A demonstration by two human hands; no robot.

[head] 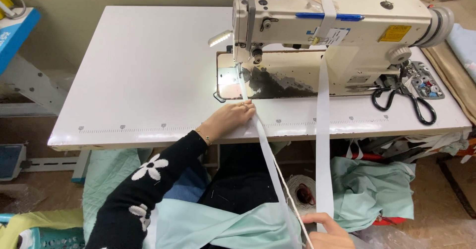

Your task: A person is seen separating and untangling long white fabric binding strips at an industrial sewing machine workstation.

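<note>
Left hand (232, 116) lay on the white counter (139, 70) just in front of the sewing machine (327, 31), fingers together and pressed down on a narrow white fabric strip (265, 150). Sleeve was black with white flower shapes.

Right hand (329, 234) sat low at the bottom edge of the view, below the counter front, partly cut off. Fingers were curled around the lower end of the same strip; whether the grip was fully tight could not be told.

The strip's long axis ran from the needle area (241, 68), under the left fingers, then diagonally down and toward the person to the right hand. A thin cord followed its lower stretch. It lay taut between the 2 hands. Left hand was the nearer one to the needle; right hand was well apart from it.

A second, wider white band (323, 130) hung from the top of the machine arm, straight down over the counter edge, ending beside the right hand.

Black-handled scissors (406, 100) lay on the counter to the right, near a tray of bobbins (426, 83). Mint-green fabric (377, 184) was piled below the counter.
</note>
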